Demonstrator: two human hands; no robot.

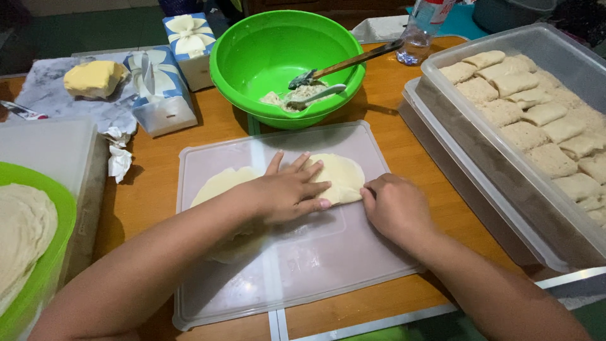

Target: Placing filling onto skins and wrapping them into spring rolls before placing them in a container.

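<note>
Left hand (287, 189) lies flat, fingers spread, on the pale dough sheet (338, 175) at the centre of the translucent plastic board (315, 265). Right hand (394, 205), curled loosely, grips the dough's right edge. Beyond the board: green bowl (252, 57). Left of the bowl: two blue-and-white boxes with bows (173, 69). Right of the board: clear tub of folded pieces (536, 196).
</note>
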